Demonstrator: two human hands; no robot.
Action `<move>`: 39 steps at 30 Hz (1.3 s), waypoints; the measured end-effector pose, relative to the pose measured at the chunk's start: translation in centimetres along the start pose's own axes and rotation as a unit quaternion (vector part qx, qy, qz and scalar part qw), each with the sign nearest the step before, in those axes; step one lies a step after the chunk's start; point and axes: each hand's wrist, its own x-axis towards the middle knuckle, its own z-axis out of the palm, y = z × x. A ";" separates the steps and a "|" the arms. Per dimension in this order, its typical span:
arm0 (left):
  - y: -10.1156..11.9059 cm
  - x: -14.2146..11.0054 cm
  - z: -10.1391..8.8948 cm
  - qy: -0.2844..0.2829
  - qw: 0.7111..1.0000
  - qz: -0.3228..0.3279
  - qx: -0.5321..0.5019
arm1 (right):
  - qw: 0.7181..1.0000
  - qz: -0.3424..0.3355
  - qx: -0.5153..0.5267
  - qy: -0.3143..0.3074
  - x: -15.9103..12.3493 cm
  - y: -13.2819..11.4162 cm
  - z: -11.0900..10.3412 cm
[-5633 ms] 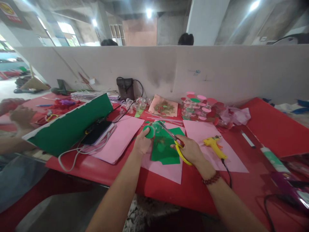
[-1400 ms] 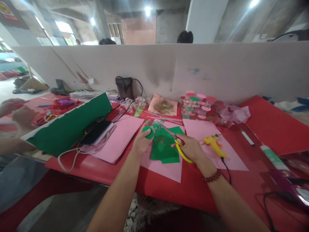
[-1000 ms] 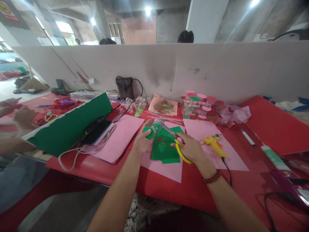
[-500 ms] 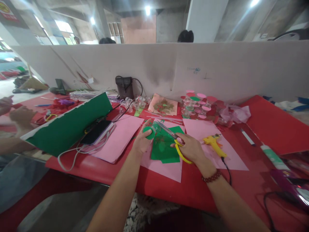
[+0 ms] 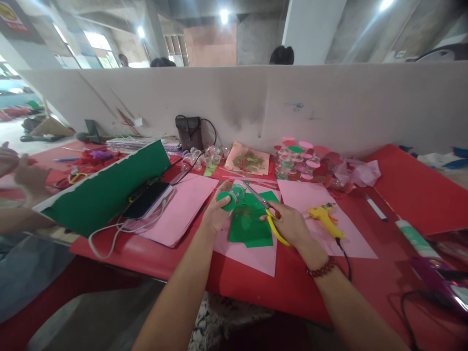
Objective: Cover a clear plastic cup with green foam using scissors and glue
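Note:
My left hand [image 5: 217, 210] is closed around a clear plastic cup [image 5: 238, 193] with a green paper disc [image 5: 225, 200] on its near end. In my right hand [image 5: 291, 223] are yellow-handled scissors [image 5: 259, 196], their blades pointing toward the cup's far side. The blade tips lie close to the cup's edge; whether they touch it I cannot tell. Beneath both hands, green sheets [image 5: 251, 229] rest on a pink sheet [image 5: 263, 259]. A yellow glue gun [image 5: 326, 218] lies on another pink sheet [image 5: 351, 241] to the right of my right hand.
Clear cups with coloured discs [image 5: 297, 158] crowd the back right. A phone [image 5: 146, 200] with a white cable lies left, beside a standing green board [image 5: 106, 195]. A white wall [image 5: 164, 97] closes off the back. Another person's hands [image 5: 27, 175] show far left.
The scissors have shifted slightly right, their tips drawing away from the cup. The cup has turned a little in my left hand. At far left, the other person's hands have moved.

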 end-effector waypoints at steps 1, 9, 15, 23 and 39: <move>-0.1 0.1 -0.1 0.000 1.000 0.004 0.003 | 1.000 0.007 -0.002 0.005 0.0 0.0 0.0; -0.9 0.5 -0.2 0.022 0.998 0.010 0.049 | 0.999 0.034 -0.019 0.020 -0.2 -0.4 -0.3; -0.8 0.3 0.1 0.027 0.997 -0.008 0.076 | 0.999 0.022 -0.025 0.009 -0.2 -0.3 0.0; -0.7 0.2 0.0 0.006 0.997 -0.030 0.069 | 0.999 0.010 -0.044 -0.003 -0.3 -0.2 0.1; -0.3 -0.1 0.2 -0.013 0.999 -0.019 0.041 | 0.999 0.011 -0.053 0.003 -0.2 -0.4 -0.7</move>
